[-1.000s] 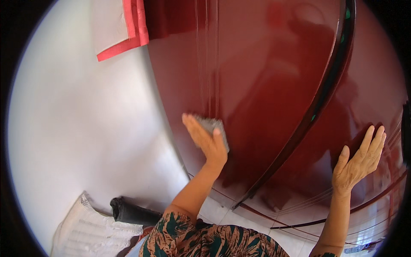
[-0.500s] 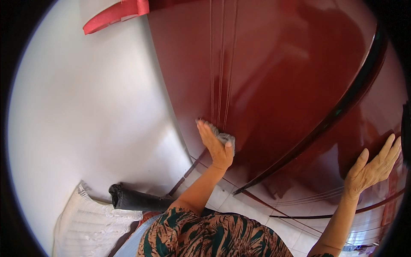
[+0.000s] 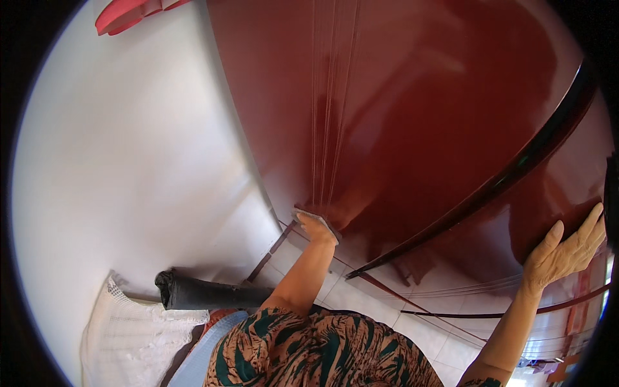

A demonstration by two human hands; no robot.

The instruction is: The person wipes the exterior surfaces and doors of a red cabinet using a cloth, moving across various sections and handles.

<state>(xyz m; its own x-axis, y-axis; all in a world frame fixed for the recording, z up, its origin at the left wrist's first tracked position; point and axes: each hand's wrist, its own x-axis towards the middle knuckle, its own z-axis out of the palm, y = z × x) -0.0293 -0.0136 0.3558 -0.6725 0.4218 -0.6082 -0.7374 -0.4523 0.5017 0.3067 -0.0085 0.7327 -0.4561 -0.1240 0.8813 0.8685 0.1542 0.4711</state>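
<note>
My left hand [image 3: 314, 229] presses a grey cloth [image 3: 327, 227] flat against the lower part of a glossy dark red wooden panel [image 3: 412, 135], close to where its vertical grooves end. Most of the cloth is hidden behind the palm. On the right, my right hand [image 3: 564, 253] lies with its fingers stretched out on a neighbouring shiny red panel [image 3: 496, 238]. Nothing is held in it. Between the two panels runs a dark curved edge [image 3: 490, 190].
A white wall [image 3: 142, 148] rises on the left. Against it lie a black rolled bundle [image 3: 213, 290] and a white lacy cloth [image 3: 138, 332]. Pale floor tiles [image 3: 377, 309] show below the panels. Something red [image 3: 122, 16] sticks out at the upper left.
My left hand has slid down the panel with the grey cloth, toward its bottom edge. My right hand stays on its panel. The view has shifted slightly.
</note>
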